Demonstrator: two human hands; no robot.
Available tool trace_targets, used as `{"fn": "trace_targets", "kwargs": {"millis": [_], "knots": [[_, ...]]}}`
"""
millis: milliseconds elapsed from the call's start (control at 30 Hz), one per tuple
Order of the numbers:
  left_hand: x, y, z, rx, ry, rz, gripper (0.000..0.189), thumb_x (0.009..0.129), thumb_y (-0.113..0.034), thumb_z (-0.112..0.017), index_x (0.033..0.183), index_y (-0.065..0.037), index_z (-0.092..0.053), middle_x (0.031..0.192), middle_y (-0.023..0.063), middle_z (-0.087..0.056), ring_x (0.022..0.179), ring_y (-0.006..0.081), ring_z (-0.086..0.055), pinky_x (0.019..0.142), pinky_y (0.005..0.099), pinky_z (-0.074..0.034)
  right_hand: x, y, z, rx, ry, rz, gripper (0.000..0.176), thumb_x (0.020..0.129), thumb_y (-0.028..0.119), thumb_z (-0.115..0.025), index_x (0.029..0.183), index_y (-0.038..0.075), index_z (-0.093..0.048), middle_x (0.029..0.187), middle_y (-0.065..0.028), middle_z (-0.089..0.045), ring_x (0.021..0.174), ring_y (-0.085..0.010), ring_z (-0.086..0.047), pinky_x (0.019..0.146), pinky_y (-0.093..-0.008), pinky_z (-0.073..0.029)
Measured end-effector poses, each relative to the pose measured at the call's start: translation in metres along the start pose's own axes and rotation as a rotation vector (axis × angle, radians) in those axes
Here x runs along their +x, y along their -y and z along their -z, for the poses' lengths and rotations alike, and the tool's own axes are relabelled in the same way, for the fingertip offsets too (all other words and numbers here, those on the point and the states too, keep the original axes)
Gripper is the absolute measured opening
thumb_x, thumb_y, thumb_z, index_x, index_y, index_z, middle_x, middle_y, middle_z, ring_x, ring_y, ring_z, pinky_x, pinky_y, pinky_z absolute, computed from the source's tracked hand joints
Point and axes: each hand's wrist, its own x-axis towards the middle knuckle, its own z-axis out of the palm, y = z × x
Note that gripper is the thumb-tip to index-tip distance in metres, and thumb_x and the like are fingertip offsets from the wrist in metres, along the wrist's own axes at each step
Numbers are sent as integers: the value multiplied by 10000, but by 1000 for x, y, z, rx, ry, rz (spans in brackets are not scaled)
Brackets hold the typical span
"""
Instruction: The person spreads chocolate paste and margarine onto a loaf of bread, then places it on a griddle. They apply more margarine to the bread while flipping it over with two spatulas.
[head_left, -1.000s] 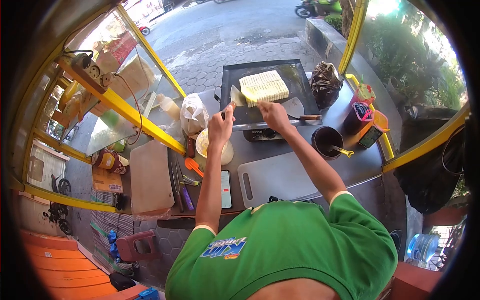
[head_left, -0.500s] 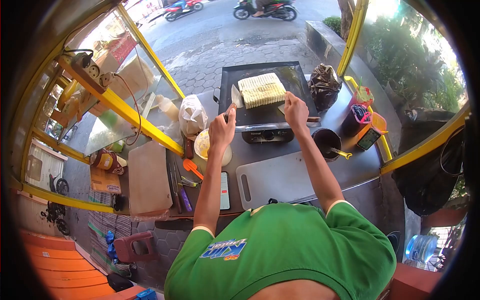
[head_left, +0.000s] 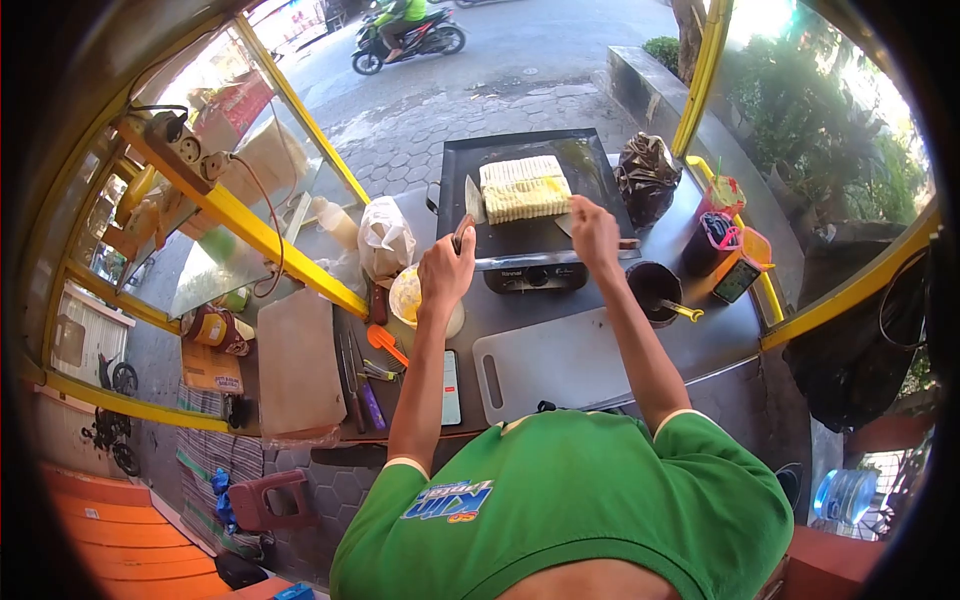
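Observation:
A pale block of ridged bread (head_left: 524,190) lies on the black flat griddle (head_left: 600,170), its near half yellower than its far half. My left hand (head_left: 447,270) is closed round the wooden handle of a spatula (head_left: 475,200). The spatula's metal blade stands tilted beside the bread's left side. My right hand (head_left: 595,235) is closed in a pinch by the bread's right near corner; whether it grips anything is hidden. Under that hand lies a second spatula (head_left: 628,243), with its handle at the griddle's right front edge.
A white cutting board (head_left: 550,360) lies before the griddle. Right of it stand a dark pot (head_left: 653,288) and a black plastic bag (head_left: 648,180). On the left are a tub of yellow spread (head_left: 405,293), an orange spatula (head_left: 385,343), a phone (head_left: 450,390) and a brown board (head_left: 299,365).
My right hand has shifted slightly toward me, still near the bread's corner. The left hand keeps the spatula at the bread's left side. Motorbikes on the street have moved.

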Motion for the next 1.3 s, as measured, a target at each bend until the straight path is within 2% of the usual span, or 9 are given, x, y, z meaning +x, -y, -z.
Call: {"fn": "trace_targets", "kwargs": {"millis": [167, 467, 667, 733, 800, 900, 1033, 1133, 1300], "knots": [[-8, -15, 4, 86, 14, -51, 605, 981, -500, -471, 874, 46, -709, 821, 303, -681, 847, 469, -679, 805, 514, -522, -23, 1, -4, -193, 244, 217, 228, 994, 227, -522, 928, 47, -646, 783, -226, -671, 774, -448, -653, 663, -543, -491], [-10, -12, 8, 73, 3, -46, 589, 985, -488, -469, 846, 34, -702, 813, 298, -681, 837, 465, -679, 791, 517, -521, -29, 7, 4, -54, 169, 224, 216, 982, 219, -549, 893, 43, -639, 761, -240, -648, 751, -461, -644, 655, -536, -488], [-12, -14, 11, 43, 54, -1, 593, 985, -494, -466, 870, 34, -710, 819, 297, -683, 842, 465, -678, 803, 511, -517, -10, 3, -1, -75, 68, -30, 265, 999, 244, -536, 932, 41, -693, 810, -259, -655, 781, -472, -640, 665, -529, -489], [-10, -13, 10, 43, 26, -15, 595, 986, -495, -465, 873, 35, -711, 815, 295, -683, 842, 463, -678, 803, 509, -517, -24, 2, -20, 196, 54, 247, 304, 1005, 273, -536, 945, 27, -705, 850, -260, -666, 796, -474, -646, 683, -523, -494], [-10, -9, 8, 43, 3, -20, 596, 986, -495, -464, 876, 36, -711, 811, 293, -683, 842, 462, -679, 803, 507, -517, -20, 12, -10, 254, 302, 42, 307, 994, 285, -553, 982, 28, -720, 873, -267, -669, 813, -461, -658, 721, -512, -513], [-10, -5, 10, 22, 19, 2, 597, 988, -495, -463, 881, 38, -709, 803, 291, -683, 843, 458, -679, 795, 504, -517, 6, 1, -14, 175, 80, -130, 296, 982, 282, -573, 1043, 37, -727, 874, -276, -669, 834, -449, -666, 753, -503, -524], [-11, -9, 9, 13, 35, -4, 606, 991, -500, -457, 889, 43, -707, 801, 292, -681, 841, 460, -678, 783, 506, -517, -11, 4, -38, 218, 152, 198, 281, 972, 273, -589, 1052, 42, -728, 859, -265, -673, 834, -443, -669, 746, -485, -529], [-13, -7, 11, -2, 19, 0, 610, 991, -504, -456, 892, 44, -705, 803, 296, -680, 839, 462, -677, 781, 511, -516, -7, 5, -26, 314, 203, 42, 259, 985, 237, -565, 1053, 40, -718, 871, -250, -682, 832, -449, -665, 728, -485, -526], [-12, -7, 11, -4, 44, -15, 607, 989, -505, -461, 908, 43, -708, 812, 301, -680, 840, 465, -677, 784, 509, -520, -14, -11, -7, -90, 64, 97, 183, 987, 208, -544, 994, 59, -651, 823, -243, -672, 806, -457, -654, 681, -535, -496]]}}
